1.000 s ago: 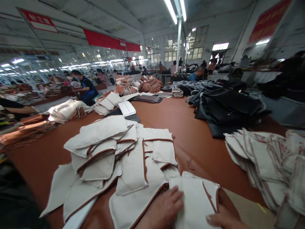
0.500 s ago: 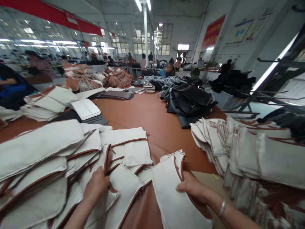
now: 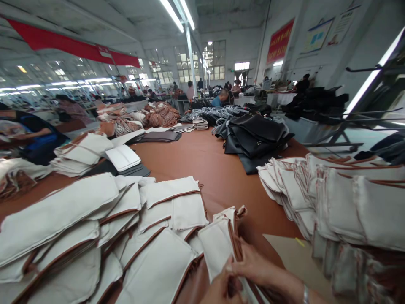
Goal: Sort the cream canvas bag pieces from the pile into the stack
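Note:
Both hands meet at the lower middle over a small bundle of white fabric panels with brown edging, held upright. My right hand, with a metal bracelet at the wrist, is closed on the brown-edged side of the bundle. Against its fingers, my left hand is closed at the front of the bundle; its fingertips are partly hidden and blurred. Many loose white panels with brown trim lie overlapping to the left of the hands.
A brown-covered table runs ahead. Stacked white panels stand at right beside a beige sheet. Black leather-like pieces are heaped farther back. A small white stack lies left. A person in dark and blue sits far left.
My left hand has left the loose panels and moved right to join my right hand at the bundle. The bundle has turned more edge-on. The view has shifted slightly.

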A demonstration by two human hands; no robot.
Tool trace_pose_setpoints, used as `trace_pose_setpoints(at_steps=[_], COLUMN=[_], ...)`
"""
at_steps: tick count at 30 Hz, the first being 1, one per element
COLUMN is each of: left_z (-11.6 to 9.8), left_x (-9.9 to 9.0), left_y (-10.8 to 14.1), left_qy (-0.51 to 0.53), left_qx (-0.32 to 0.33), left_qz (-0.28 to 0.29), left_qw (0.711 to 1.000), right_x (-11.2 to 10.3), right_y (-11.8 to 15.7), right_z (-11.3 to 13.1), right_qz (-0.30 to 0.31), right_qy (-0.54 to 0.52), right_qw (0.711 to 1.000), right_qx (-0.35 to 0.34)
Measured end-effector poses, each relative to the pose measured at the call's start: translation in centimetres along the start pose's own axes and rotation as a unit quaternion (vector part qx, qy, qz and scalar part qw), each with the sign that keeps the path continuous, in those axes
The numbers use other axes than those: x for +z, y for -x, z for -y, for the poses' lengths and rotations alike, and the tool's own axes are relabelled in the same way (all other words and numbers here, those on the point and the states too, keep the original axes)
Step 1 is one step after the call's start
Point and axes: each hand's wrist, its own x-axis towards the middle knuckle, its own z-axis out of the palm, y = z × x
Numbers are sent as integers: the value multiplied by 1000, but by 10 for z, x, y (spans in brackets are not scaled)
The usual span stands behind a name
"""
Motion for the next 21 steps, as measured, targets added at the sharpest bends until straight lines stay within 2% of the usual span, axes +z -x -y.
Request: trace_pose_setpoints(at_steps=[3,6,8,10,13,15,17,19,21], left_z=[40,103,149,190,232,245,245,232,207], left_x=[-42,-104,-141,-164,-176,-179,-188,-204,-221], left_y=[-39,-89,-118,-139,-154,-157,-161,-167,-168], left_qy=[-104,-183,-231,-266,-296,-311,-327,-339,-346], left_qx=[-88,-152,-190,-226,-253,-246,-227,-200,-176], left_qz=[-28,-71,-77,-64,-23,3,19,24,24], left_qw=[990,969,951,935,921,918,917,919,921], right_x=[-12,-20,-21,-20,-18,-15,-10,-4,1], right_y=[3,5,5,3,-4,-9,-11,-11,-9], right_z=[-22,-41,-46,-45,-35,-28,-20,-10,3], right_qz=[-32,-34,-43,-50,-58,-73,-91,-105,-108], right_qy=[-47,-65,-54,-39,-2,18,33,51,71], right_qw=[998,997,997,996,995,994,991,986,985], right_qx=[23,25,39,64,79,80,97,115,113])
